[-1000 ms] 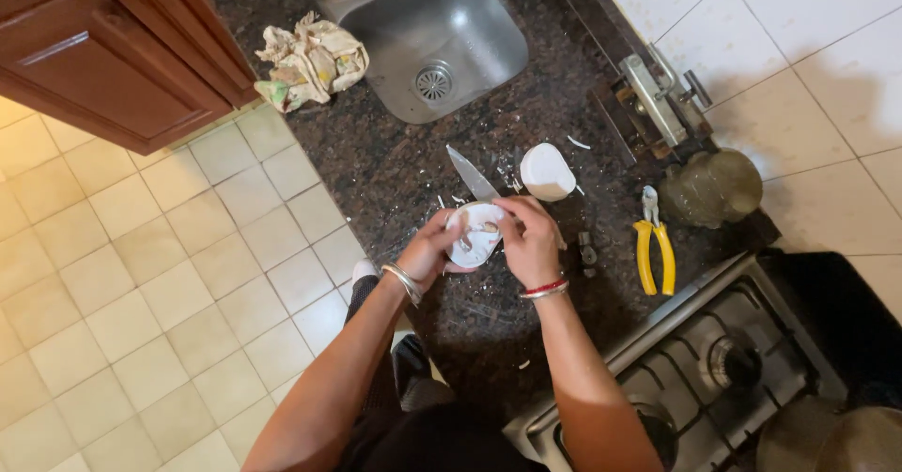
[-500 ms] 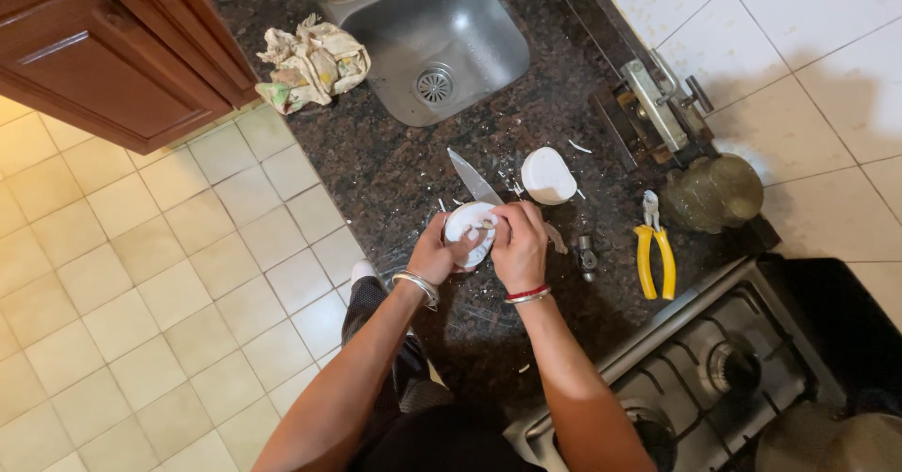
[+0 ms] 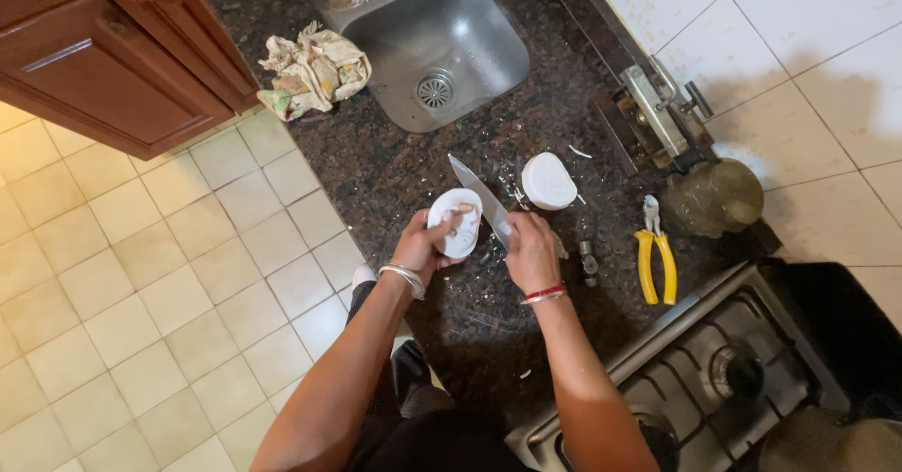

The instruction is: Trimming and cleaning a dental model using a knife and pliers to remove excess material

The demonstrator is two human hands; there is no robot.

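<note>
Near the middle of the frame, on the dark table, the left hand [image 3: 425,245] closes its grip around a white coconut half [image 3: 457,221]; the right hand [image 3: 532,249] clasps a knife [image 3: 477,190] just beside it. Another white half [image 3: 548,181] lies upper right.

We see a dark speckled stone counter [image 3: 395,167] with a steel sink [image 3: 427,45] set in it. On it lie a crumpled rag [image 3: 315,68], a white lid [image 3: 548,181], yellow pliers [image 3: 655,261], a small metal bit [image 3: 589,258], white crumbs [image 3: 517,193] and a greenish jar [image 3: 716,197].
</note>
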